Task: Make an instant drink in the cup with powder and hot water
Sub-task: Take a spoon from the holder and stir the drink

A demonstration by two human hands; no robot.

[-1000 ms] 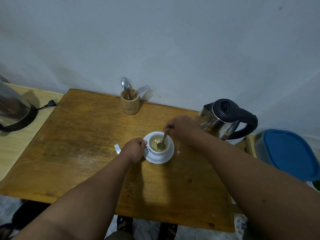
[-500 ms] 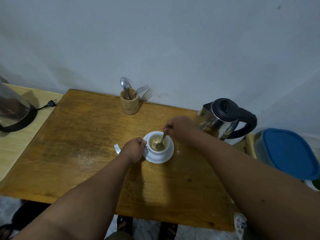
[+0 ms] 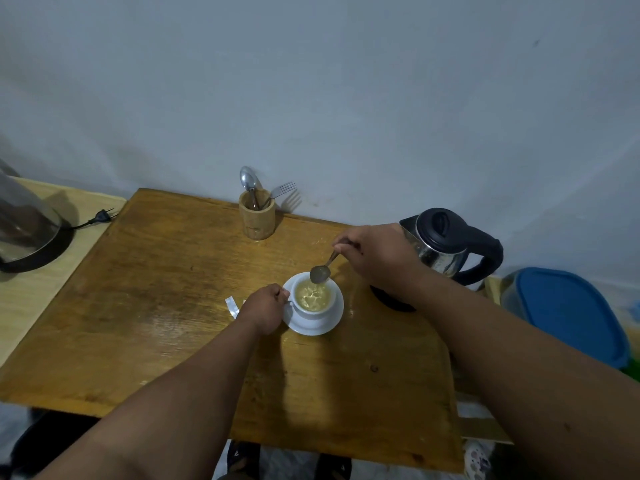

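Note:
A white cup [image 3: 316,308] full of pale yellowish drink stands on a white saucer [image 3: 323,327] in the middle of the wooden table [image 3: 156,306]. My left hand [image 3: 264,309] grips the cup's handle on its left side. My right hand [image 3: 375,258] pinches a metal spoon [image 3: 320,271], whose bowl hangs just above the cup's far rim, out of the liquid. A torn white sachet [image 3: 231,305] lies on the table left of my left hand. The steel kettle with a black lid and handle [image 3: 446,245] stands right behind my right hand.
A wooden holder [image 3: 257,218] with a spoon and fork stands by the wall. A second appliance [image 3: 26,230] and a loose plug [image 3: 104,214] sit on the lighter table at left. A blue-lidded container [image 3: 568,313] is at right. Feet show below the table's front edge.
My right hand has lifted the spoon out of the drink and back toward the wall; before, its bowl was down in the cup. The left hand has stayed on the handle.

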